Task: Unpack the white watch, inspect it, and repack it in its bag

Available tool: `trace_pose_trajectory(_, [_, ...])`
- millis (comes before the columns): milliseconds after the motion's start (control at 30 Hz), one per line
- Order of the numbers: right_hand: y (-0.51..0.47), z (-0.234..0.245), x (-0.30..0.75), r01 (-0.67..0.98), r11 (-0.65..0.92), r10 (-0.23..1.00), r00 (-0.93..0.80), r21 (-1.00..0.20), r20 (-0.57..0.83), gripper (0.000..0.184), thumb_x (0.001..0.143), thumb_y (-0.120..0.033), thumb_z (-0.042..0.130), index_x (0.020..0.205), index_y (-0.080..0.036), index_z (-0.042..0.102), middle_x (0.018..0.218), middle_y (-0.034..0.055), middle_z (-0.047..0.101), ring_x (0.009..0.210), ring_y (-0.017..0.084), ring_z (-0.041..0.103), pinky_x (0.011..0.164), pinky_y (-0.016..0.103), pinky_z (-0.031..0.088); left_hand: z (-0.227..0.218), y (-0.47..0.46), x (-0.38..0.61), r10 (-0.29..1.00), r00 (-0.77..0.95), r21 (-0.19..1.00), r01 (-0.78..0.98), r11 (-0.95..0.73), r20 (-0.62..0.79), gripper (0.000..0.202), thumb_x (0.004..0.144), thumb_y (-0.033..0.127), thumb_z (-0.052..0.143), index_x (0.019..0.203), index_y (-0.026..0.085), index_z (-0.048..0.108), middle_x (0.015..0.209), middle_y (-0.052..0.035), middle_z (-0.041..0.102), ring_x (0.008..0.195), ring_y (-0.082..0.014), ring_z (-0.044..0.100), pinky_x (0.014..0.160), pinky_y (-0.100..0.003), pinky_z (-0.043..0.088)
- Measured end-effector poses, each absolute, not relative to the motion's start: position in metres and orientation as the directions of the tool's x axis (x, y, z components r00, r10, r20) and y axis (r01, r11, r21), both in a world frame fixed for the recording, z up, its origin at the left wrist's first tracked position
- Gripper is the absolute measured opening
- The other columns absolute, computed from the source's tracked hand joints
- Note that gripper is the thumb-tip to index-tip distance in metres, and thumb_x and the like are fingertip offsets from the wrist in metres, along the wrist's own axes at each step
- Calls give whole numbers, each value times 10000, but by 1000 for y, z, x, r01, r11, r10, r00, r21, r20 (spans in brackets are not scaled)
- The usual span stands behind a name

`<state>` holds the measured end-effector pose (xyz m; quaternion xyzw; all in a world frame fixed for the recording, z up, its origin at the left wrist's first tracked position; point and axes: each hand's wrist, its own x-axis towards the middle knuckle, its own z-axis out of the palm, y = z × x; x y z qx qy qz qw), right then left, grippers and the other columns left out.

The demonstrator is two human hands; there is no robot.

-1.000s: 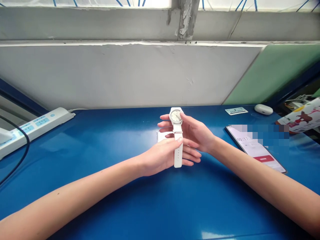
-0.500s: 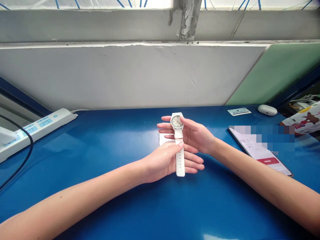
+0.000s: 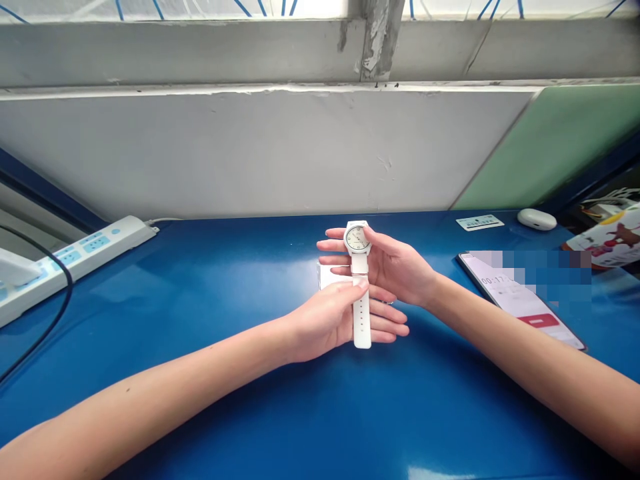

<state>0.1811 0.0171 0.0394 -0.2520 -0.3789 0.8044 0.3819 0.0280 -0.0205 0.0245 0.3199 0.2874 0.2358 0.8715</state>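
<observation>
A white wristwatch [image 3: 358, 239] with a round, light dial is held upright between both hands above the blue table. My right hand [image 3: 395, 267] grips its upper end, thumb on the case edge and fingers stretched out behind. Lower down, my left hand [image 3: 330, 313] pinches the strap with the thumb on top; its fingers extend behind the band to the right. The strap's free end, with a row of holes, hangs below my left thumb. Behind the hands lies a white box [image 3: 327, 275], mostly covered by them.
On the left a white power strip [image 3: 95, 243] lies on the blue table [image 3: 225, 413], with a black cable [image 3: 67, 293] beside it. To the right are a phone [image 3: 520, 300] showing a timer, a card [image 3: 480, 223], a white earbud case [image 3: 537, 219] and a printed package [image 3: 610, 237].
Both hands keep the same hold on the watch. In the picture the watch has shifted very slightly up and to the right; the background has moved a little too.
</observation>
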Motion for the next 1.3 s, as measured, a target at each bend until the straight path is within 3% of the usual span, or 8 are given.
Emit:
trace_pose_trajectory(200, [18, 39, 182, -408, -417, 819, -555, -812, -142, 399, 1030, -374, 353, 1207, -175, 649, 1297, 111, 679, 1084, 217, 691, 1024, 395, 482, 23, -19, 28, 590, 737, 689, -240, 684, -329, 370, 1034, 345, 418, 1042, 56, 648, 973, -209, 731, 885, -263, 740, 878, -418, 540])
trace_pose_trajectory(467, [28, 47, 174, -382, -361, 869, -469, -851, -159, 344, 1016, -331, 390, 1091, -156, 677, 1091, 112, 753, 871, 183, 721, 904, 359, 543, 24, -13, 25, 630, 726, 736, -262, 624, -276, 349, 1013, 372, 475, 1057, 72, 648, 980, -204, 734, 904, -275, 738, 892, -426, 530])
trace_pose_trajectory(800, [32, 43, 167, -416, -395, 854, -495, -819, -160, 368, 1019, -353, 378, 1069, -154, 684, 1004, 92, 765, 845, 181, 720, 881, 348, 549, 22, -10, 23, 632, 719, 725, -268, 635, -288, 373, 1031, 358, 427, 1018, 69, 661, 966, -197, 737, 894, -271, 739, 891, -419, 532])
trace_pose_trajectory(1067, [40, 40, 172, -398, -382, 849, -507, -834, -147, 402, 1034, -352, 355, 1069, -144, 698, 1008, 100, 766, 856, 179, 715, 902, 352, 535, 21, -10, 21, 640, 717, 729, -278, 626, -276, 348, 995, 390, 520, 1052, 75, 657, 991, -198, 733, 903, -268, 734, 908, -417, 524])
trace_pose_trajectory(1300, [45, 39, 175, -444, -429, 822, -553, -787, -136, 642, 1031, -476, 192, 1042, -109, 718, 995, 133, 773, 951, 216, 716, 980, 388, 503, 20, -11, 21, 626, 730, 713, -282, 642, -274, 352, 1014, 351, 472, 1068, 60, 663, 1002, -208, 733, 902, -266, 735, 915, -425, 518])
